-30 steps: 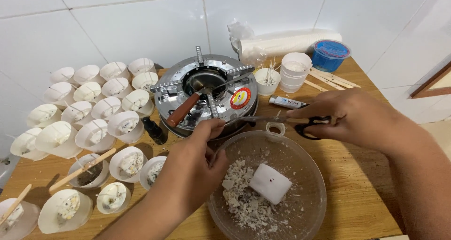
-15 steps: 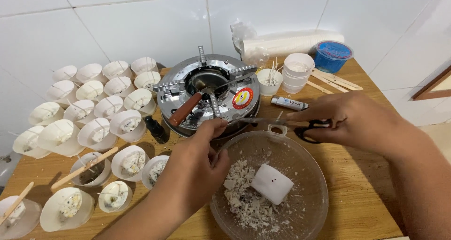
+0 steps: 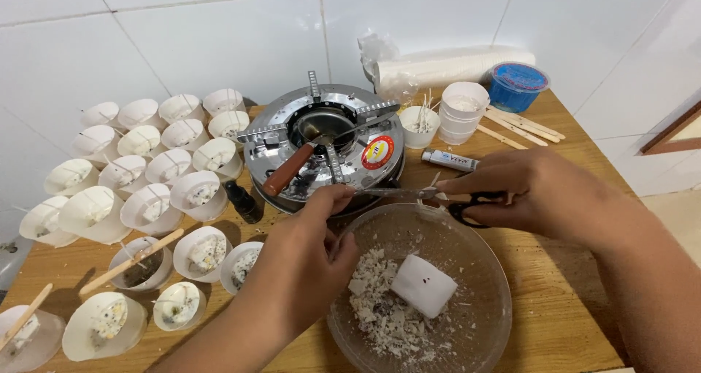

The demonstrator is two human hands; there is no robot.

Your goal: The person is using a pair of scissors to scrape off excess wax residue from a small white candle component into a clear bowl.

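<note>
Scissors [image 3: 431, 195] gripped in right hand [image 3: 529, 190], left hand [image 3: 310, 252] pinching something tiny (too small to tell), below them clear bowl [image 3: 478, 329] holding white wax block [image 3: 423, 285] and crumbs [image 3: 376, 307].

Whatever the left hand [image 3: 303, 260] pinches: hidden; clear bowl [image 3: 482, 322] bottom-cropped.

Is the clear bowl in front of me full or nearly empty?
Nearly empty: the clear bowl holds only one white wax block and scattered crumbs.
</note>
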